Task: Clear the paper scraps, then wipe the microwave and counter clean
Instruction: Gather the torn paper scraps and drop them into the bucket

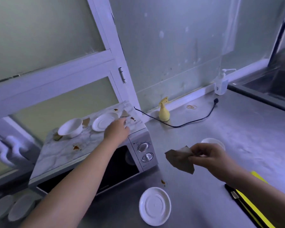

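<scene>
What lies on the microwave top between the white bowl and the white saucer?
In the head view, a brown paper scrap lies between the white bowl and white saucer.

Steel counter (pixel 237 129) under microwave (pixel 138 139), saucer (pixel 155 206)

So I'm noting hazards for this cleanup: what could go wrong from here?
1. The left hand reaches past the saucer toward a scrap near the microwave top's edge; it might knock the saucer or bowl off.
2. Scraps pinched in the right hand could drop onto the counter.
</scene>
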`<state>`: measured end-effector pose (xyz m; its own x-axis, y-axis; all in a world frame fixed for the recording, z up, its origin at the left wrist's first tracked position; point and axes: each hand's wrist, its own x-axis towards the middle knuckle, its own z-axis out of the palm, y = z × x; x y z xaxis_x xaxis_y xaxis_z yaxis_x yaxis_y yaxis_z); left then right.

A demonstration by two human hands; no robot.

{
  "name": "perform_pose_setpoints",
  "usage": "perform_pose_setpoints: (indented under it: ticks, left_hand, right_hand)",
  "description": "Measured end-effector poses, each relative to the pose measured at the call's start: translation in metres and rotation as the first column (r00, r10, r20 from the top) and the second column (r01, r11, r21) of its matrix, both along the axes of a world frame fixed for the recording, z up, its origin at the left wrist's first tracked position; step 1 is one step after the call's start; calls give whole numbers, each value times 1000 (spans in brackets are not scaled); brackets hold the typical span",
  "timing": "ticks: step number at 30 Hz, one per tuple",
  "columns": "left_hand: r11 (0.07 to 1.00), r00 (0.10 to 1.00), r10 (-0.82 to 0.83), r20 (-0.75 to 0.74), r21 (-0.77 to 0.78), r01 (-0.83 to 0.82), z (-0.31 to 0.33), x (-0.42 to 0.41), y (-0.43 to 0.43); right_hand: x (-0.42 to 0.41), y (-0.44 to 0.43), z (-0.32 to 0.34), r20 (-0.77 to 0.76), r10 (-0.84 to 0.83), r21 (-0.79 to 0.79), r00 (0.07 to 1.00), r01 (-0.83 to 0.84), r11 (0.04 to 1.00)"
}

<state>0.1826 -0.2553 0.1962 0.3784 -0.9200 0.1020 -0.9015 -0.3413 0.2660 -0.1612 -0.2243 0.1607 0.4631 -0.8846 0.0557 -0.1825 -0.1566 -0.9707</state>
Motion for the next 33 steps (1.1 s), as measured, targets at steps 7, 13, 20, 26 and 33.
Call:
perform_pose_setpoints:
  ticks: [7, 13, 20, 26, 33]
  left_hand:
    - [985, 989, 71, 127, 148, -90, -17, 4, -9]
    - [999, 999, -37, 2, -9, 37, -26, 10, 40]
    - [985, 977, 34, -208, -157, -67, -17, -6, 68]
    - [966, 529, -125, -839, -225, -129, 1, -57, 105]
    - [946, 409, -130, -903, -237, -223, 9, -55, 121]
  right_hand:
    - [10, -28, -15, 71, 9, 104, 997, -16, 994]
    - [33, -40, -19, 189, 50, 236, 981, -95, 967]
    - [79, -50, -19, 238, 70, 339, 969, -150, 929]
    - [119, -43, -26, 240, 92, 337, 966, -172, 925]
    - [153, -29, -32, 232, 86, 299, 969, -156, 941]
